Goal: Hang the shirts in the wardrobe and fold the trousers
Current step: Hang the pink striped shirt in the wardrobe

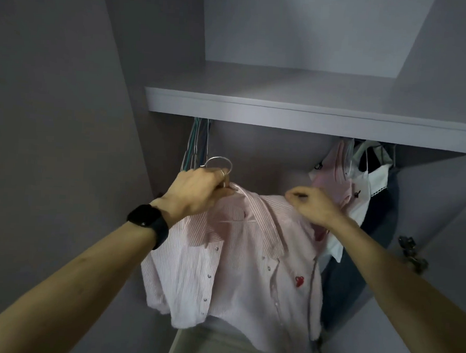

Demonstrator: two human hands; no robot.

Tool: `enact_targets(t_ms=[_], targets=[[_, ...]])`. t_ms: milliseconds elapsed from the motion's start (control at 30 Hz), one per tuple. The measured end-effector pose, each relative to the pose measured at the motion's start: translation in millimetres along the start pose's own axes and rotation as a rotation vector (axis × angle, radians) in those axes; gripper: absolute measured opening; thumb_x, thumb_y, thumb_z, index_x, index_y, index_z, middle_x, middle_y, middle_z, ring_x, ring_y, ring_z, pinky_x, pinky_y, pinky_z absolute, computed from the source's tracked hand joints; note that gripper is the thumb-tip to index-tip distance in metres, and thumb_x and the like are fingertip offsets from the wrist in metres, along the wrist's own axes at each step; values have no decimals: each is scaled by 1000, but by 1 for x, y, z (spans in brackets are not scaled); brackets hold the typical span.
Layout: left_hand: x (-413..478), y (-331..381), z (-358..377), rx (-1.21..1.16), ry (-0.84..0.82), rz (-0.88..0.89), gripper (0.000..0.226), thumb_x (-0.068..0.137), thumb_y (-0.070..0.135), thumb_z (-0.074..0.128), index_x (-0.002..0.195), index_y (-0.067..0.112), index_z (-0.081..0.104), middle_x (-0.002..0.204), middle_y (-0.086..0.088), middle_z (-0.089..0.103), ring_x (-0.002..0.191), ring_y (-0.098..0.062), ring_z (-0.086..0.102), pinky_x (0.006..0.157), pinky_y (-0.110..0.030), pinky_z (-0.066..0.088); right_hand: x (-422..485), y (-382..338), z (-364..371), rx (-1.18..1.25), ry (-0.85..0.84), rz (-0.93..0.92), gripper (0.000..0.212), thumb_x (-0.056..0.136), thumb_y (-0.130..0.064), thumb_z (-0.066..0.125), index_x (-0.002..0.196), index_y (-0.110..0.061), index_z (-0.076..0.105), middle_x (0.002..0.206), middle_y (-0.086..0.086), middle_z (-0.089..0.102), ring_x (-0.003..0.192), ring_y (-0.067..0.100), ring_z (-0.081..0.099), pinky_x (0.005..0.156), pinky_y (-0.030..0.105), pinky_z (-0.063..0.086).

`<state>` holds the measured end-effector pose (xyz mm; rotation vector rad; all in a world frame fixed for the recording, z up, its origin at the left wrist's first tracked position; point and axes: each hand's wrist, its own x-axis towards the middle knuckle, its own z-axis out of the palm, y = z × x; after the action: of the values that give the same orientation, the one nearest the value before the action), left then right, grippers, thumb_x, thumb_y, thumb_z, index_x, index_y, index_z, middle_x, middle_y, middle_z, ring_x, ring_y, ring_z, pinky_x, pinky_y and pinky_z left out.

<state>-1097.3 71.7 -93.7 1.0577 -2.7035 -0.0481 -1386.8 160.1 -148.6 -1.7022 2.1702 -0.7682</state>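
Observation:
A pale pink striped shirt (237,271) with a small red heart on its chest hangs on a wire hanger (219,163) inside the open wardrobe. My left hand (196,193) grips the hanger at the base of its hook, which stands free below the shelf. My right hand (310,204) pinches the shirt's right shoulder fabric. The shirt front is open, with its collar spread. The wardrobe rail is hidden behind the shelf edge.
A white shelf (283,114) spans the wardrobe above the hands. Several empty hangers (197,144) hang at the left end. Hung clothes (361,183), pink, white and dark, crowd the right side. A door hinge (411,253) sits at the right.

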Motion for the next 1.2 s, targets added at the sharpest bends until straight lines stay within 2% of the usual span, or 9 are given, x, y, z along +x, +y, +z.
enact_targets(t_ms=[67,267,400,567,767,933,1067,1133,1200], targets=[[-1,-7,0,-33,-18,-20,26,97,58,53,94,32,52,96,13,61,89,-19,62,71,-33,41,-14,6,10,-20,72,-94,20,96,-35,64,108,-25,77,109,-9,74,104,12,64,96,31,49],[-1,-9,2,8,-77,7,24,99,53,54,93,29,51,91,15,53,87,-18,60,73,-34,44,-35,14,34,-71,-9,-220,21,99,-29,64,112,-18,76,99,-9,75,88,7,68,84,32,56],[-2,-9,4,53,-100,-31,25,100,52,52,97,27,50,103,9,59,96,-25,64,79,-39,48,-32,11,39,-180,-22,-341,22,97,-35,65,106,-19,78,97,-8,76,84,5,66,74,20,48],[-7,-3,9,100,-28,-71,32,102,54,46,105,22,48,116,4,61,99,-32,66,77,-41,45,-27,19,52,-210,215,-421,21,96,-35,67,97,-19,80,87,-7,75,84,14,61,71,32,54],[-6,0,12,170,39,-105,34,104,49,42,119,18,48,121,1,60,101,-35,67,75,-43,47,-32,14,62,-13,472,-425,30,98,-31,58,103,-10,79,99,-2,77,85,17,66,81,27,52],[3,13,27,194,24,-65,41,104,53,39,125,20,50,125,4,59,100,-32,68,71,-39,44,-32,-11,69,-67,337,-504,30,96,-38,60,106,-18,79,113,-5,74,92,18,66,88,24,51],[7,19,35,171,3,-39,45,103,58,39,131,25,50,128,8,56,103,-29,68,74,-40,48,-27,-27,41,46,181,-328,48,92,-36,71,138,-29,59,128,-18,52,87,3,62,86,10,43],[10,23,34,137,19,-43,44,102,59,40,129,26,50,127,8,57,104,-29,68,75,-41,49,-21,-28,32,-78,11,-345,54,95,-39,67,146,-30,51,126,-16,54,91,6,62,91,19,46],[14,29,33,100,47,-53,40,101,59,40,120,25,50,121,7,61,102,-30,68,75,-42,50,-16,-27,30,-194,1,-399,39,99,-38,61,136,-24,61,108,-8,63,91,13,62,89,34,53]])
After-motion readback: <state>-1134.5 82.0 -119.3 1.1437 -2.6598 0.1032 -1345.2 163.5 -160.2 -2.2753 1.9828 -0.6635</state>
